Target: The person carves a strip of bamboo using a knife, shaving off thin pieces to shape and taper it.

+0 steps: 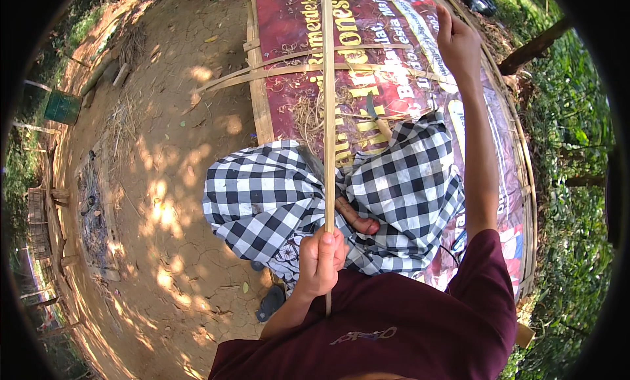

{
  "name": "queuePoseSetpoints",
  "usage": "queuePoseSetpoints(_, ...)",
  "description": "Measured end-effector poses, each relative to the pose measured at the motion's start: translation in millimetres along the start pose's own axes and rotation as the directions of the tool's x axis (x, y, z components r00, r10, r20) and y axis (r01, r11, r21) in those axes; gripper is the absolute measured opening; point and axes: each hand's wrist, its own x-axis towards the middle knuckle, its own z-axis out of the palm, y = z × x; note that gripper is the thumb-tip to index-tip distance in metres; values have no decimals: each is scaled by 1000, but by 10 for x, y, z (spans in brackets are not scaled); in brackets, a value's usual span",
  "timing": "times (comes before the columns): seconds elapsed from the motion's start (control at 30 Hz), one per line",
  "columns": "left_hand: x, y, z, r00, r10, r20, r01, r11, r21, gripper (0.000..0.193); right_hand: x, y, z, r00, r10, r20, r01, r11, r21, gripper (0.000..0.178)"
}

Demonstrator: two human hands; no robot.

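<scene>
My left hand (321, 262) is closed around the lower part of a long, pale bamboo strip (329, 118), close to my chest. The strip rises past my lap and runs out of view at the top. Off to the far right, my right arm is stretched out. My right hand (458, 45) is closed with the thumb up, apart from the visible part of the strip; what it holds, if anything, is hidden. A black-and-white checked cloth (262, 183) covers my legs. Just beyond it lies a knife (376, 116) with a dark blade and pale wooden handle.
A red printed banner (282, 111) covers the bamboo-edged platform. More bamboo strips (282, 70) lie across it, among curly shavings (312, 114). Cracked dirt ground (170, 144) spreads left, with a dark sandal (270, 302) near the platform and a green container (63, 106) farther off. Plants line the right.
</scene>
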Motion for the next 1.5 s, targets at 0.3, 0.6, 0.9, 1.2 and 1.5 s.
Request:
queuePoseSetpoints(0.3, 102, -35, -119, 994, -111, 4, 111, 994, -14, 38, -883, -993, -290, 704, -632, 325, 517, 769, 375, 41)
queuePoseSetpoints(0.6, 48, -114, -75, 993, -116, 29, 115, 993, 31, 38, -836, -950, -73, 552, -799, 238, 749, 601, 280, 51)
queuePoseSetpoints(0.9, -129, 13, 192, 983, 3, 182, -20, 996, 92, 38, 1148, 134, -96, 992, 52, -117, -49, 998, 34, 64)
queuePoseSetpoints(1.2, 84, -91, -40, 982, -142, 125, 147, 988, -38, 39, -60, -833, -437, 882, -439, 173, 359, 862, 359, 45)
queuePoseSetpoints(1.5, 105, -64, -118, 979, -150, 137, 167, 978, -123, 39, -964, -1150, -449, 484, -791, 373, 703, 606, 372, 50)
